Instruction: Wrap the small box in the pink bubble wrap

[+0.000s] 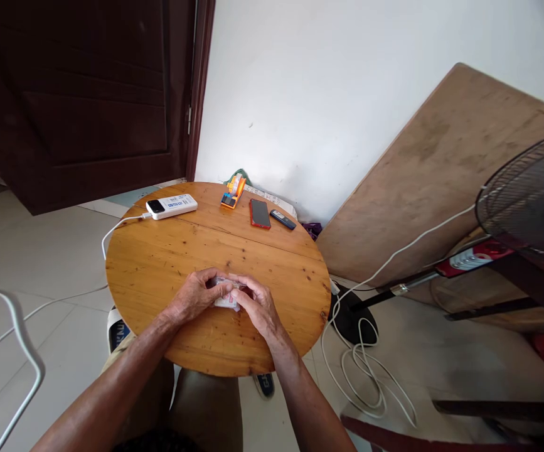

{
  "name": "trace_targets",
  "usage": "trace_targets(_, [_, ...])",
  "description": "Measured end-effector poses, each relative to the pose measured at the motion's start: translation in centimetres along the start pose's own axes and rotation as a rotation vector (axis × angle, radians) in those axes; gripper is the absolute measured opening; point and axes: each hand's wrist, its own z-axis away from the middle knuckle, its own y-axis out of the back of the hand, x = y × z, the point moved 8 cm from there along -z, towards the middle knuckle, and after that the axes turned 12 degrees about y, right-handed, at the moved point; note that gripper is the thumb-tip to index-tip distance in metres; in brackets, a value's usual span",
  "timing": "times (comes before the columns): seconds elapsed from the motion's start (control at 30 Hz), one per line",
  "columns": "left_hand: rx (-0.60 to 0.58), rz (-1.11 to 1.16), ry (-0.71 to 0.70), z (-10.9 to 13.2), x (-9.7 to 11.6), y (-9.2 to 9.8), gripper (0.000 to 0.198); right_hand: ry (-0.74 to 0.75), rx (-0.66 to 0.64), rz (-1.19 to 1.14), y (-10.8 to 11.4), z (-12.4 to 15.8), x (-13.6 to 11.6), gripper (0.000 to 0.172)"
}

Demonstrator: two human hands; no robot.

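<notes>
Over the near half of the round wooden table (pixel 159 257), both hands meet around a small white pack (pixel 225 301) with pinkish-red marks and a clear, shiny edge. Its exact kind is hard to make out. My left hand (pixel 197 295) grips the pack from the left, thumb laid across its top. On the other side, my right hand (pixel 258 306) has its fingers curled round the far right edge, with the thumb pressed on the near face. The fingers cover much of the pack.
Along the table's far side are a white power bank (pixel 172 206) with a cable, an orange tape dispenser (pixel 234 190), a red-edged phone (pixel 259 213) and a small dark keypad phone (pixel 283 219). A fan (pixel 530 201) and coiled white cable (pixel 361 370) are at right.
</notes>
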Motion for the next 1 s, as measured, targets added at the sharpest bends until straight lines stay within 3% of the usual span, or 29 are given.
trace_targets(0.17, [0.024, -0.039, -0.01, 0.1, 0.3, 0.2, 0.038, 0.073, 0.032, 0.019, 0.2, -0.2, -0.6, 0.026])
trace_targets(0.37, [0.03, -0.072, 0.001, 0.6, 1.2, 0.5, 0.036, 0.005, 0.03, -0.023, -0.1, 0.1, 0.0, 0.033])
trace_targets(0.6, [0.014, -0.02, 0.01, 0.2, 0.4, 0.2, 0.04, 0.104, 0.105, 0.038, 0.8, -0.5, -0.7, 0.019])
trace_targets(1.0, [-0.043, 0.027, -0.004, -0.4, -0.3, -0.3, 0.045, 0.146, 0.123, 0.115, 0.8, -3.1, -1.7, 0.021])
